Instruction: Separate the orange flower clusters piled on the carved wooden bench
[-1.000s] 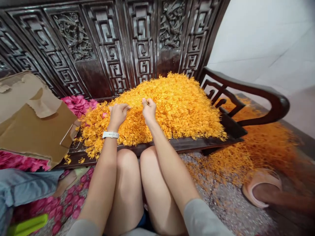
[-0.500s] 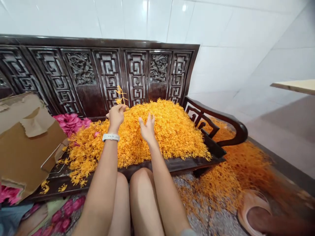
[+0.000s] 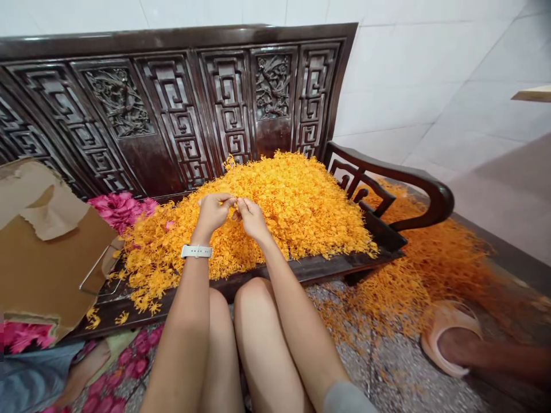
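Observation:
A large heap of orange-yellow artificial flower pieces [image 3: 293, 206] covers the seat of a dark carved wooden bench [image 3: 142, 166]. Over the heap's front left part, my left hand [image 3: 214, 215] is closed in a pinch, a pale watch on its wrist. The fingertips of my right hand [image 3: 252, 217] are pinched together and meet those of my left hand. Whatever lies between the fingers is too small to make out. A yellow sprig [image 3: 231, 162] sticks up just behind my fingertips, against the bench back.
Cardboard [image 3: 47, 246] and pink flowers [image 3: 118, 211] lie at the left. The bench's curved armrest [image 3: 413, 172] stands at the right. Orange pieces [image 3: 404, 287] cover the floor beside another person's sandalled foot [image 3: 451, 338]. Pink pieces [image 3: 129, 367] lie on the floor at lower left.
My right hand has moved left and closed from spread fingers, meeting my left hand. My left hand has moved slightly right and down. The view has shifted, with the bench back now higher.

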Available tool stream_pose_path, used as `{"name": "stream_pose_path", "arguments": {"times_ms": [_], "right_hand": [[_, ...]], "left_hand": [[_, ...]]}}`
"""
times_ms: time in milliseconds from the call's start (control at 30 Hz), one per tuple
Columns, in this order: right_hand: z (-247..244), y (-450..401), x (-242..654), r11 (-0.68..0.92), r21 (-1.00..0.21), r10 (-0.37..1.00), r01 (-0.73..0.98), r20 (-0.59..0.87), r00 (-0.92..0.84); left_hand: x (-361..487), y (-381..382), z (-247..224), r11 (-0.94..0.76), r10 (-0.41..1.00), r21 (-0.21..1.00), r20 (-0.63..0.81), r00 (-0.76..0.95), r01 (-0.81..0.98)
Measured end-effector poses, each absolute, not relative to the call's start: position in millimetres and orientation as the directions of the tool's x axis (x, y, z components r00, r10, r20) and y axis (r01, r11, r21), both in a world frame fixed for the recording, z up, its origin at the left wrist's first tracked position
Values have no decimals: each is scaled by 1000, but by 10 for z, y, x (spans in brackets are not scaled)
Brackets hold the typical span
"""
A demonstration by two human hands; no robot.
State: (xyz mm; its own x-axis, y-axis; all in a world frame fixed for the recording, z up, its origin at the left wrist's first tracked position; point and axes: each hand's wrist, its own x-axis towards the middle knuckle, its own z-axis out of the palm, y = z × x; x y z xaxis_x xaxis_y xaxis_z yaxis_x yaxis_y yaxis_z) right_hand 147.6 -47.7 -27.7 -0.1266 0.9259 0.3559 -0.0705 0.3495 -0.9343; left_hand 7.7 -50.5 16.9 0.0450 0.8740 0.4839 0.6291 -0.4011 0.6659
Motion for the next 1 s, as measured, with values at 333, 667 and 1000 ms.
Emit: {"name": "stream_pose_path", "arguments": {"times_ms": [333, 667, 1000], "right_hand": [[387, -1133, 1538, 141, -966, -6, -216, 217, -976], [103, -702, 1463, -168, -723, 963, -670, 24, -267], [-19, -670, 1296, 304, -886, 951, -351, 261, 166]], "left_hand": [[-404, -308, 32, -277, 783, 867, 453, -427, 413], [-354, -502, 117, -233, 724, 576, 641, -256, 784], [302, -721, 178, -406, 727, 161, 653, 211, 900]]}}
